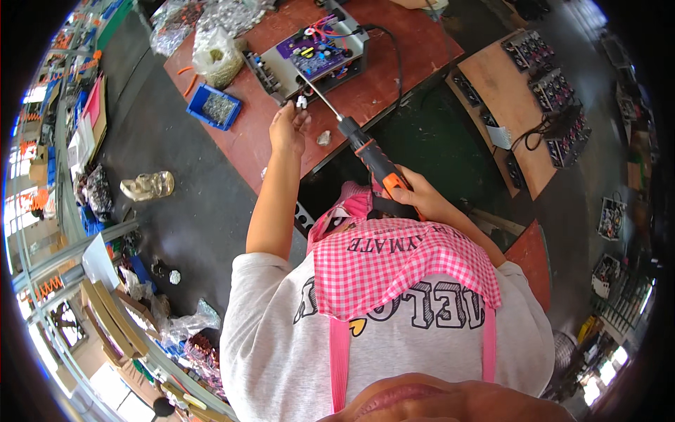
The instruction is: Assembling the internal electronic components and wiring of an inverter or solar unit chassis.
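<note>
My right hand [415, 192] is closed round the handle of a black and orange electric screwdriver [375, 160]. The long bit slants up and left, its tip at the near edge of a purple circuit board [323, 62]. Coloured parts and pink, red and blue wires sit on that board, inside an open grey metal casing [287, 83] on the red table [242, 144]. Beside the casing's near corner, my left hand [287, 133] has its fingers bent around a small white piece [301, 102]. Whether that piece is wired to the casing I cannot tell.
Left of the casing are a blue bin [193, 107] of small metal parts, a clear bag [218, 62] of small parts and orange-handled pliers or a similar tool [188, 81]. A black cable [399, 60] hangs off the casing. Several assembled units [555, 91] stand on a brown board [503, 91] to the right.
</note>
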